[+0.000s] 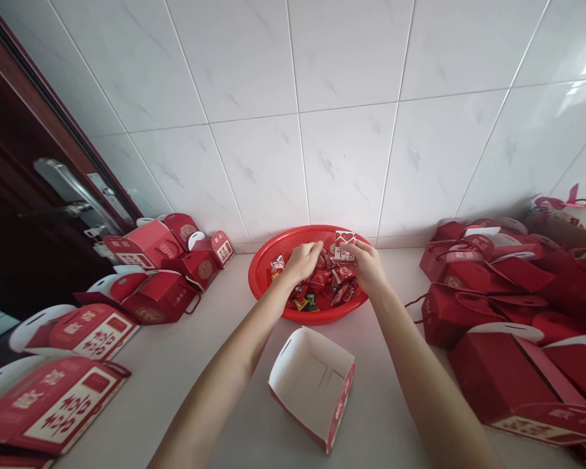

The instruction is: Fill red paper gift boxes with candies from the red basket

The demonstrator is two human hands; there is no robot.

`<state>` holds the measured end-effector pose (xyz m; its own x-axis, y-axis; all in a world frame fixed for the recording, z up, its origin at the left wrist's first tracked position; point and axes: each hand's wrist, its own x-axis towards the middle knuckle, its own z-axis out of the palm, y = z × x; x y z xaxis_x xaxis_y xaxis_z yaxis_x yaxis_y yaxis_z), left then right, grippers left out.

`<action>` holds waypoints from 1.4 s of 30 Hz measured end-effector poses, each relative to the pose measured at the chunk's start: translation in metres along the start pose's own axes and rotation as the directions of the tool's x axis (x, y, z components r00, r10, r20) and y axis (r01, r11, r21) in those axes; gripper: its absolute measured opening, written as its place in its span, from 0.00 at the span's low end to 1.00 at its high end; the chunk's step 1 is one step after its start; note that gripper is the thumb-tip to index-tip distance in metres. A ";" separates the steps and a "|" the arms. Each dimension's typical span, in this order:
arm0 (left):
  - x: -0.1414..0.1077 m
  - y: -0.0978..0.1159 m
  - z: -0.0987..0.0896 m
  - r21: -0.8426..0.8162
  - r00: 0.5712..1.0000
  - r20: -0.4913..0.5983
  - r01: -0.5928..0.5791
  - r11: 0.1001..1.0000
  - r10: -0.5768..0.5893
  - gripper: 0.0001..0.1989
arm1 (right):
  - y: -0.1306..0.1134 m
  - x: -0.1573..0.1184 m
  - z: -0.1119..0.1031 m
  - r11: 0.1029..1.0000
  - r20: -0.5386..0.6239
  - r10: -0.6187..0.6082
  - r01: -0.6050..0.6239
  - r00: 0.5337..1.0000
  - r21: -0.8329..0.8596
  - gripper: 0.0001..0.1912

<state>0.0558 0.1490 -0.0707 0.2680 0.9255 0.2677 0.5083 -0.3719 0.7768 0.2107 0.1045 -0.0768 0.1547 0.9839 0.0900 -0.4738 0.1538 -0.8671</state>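
Observation:
A red plastic basket [260, 286] full of wrapped candies [322, 280] stands against the tiled wall. Over its right side, my right hand [368, 266] is closed on a small red and white packet with a heart pattern [345, 238]. My left hand [303, 262] is over the middle of the basket, its fingers pressed together; whatever is in them is hidden. Between my forearms, closer to me, an open-topped red box with a white inside [312, 381] sits on the white surface, with no candy visible in it.
Folded red gift boxes [159, 296] with handles stand in a group on the left. More red boxes [508, 371] crowd the right side, some with cords. A dark door with a metal handle [78, 189] is at the far left. White tiles [344, 163] cover the wall behind.

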 end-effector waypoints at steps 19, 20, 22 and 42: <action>-0.003 -0.006 0.017 0.632 0.903 0.316 0.029 0.774 -0.292 0.11 | 0.003 0.004 -0.002 1.000 -0.066 -0.022 0.022 0.998 -0.002 0.10; -0.002 -0.005 0.019 0.653 0.893 0.326 0.025 0.757 -0.310 0.12 | 0.004 0.004 -0.002 1.000 -0.068 -0.023 0.023 0.997 -0.001 0.10; 0.000 -0.004 0.021 0.688 0.876 0.338 0.020 0.725 -0.344 0.13 | 0.003 0.004 -0.002 1.000 -0.070 -0.024 0.024 0.997 0.001 0.10; 0.011 -0.017 -0.001 0.591 0.992 -0.047 0.123 0.797 -0.118 0.14 | 0.000 0.001 0.000 0.999 -0.076 -0.005 0.008 0.997 0.043 0.07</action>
<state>0.0498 0.1659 -0.0801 0.1676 0.9651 0.2011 0.9217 -0.2258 0.3154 0.2105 0.1052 -0.0769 0.2227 0.9732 0.0569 -0.5096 0.1660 -0.8443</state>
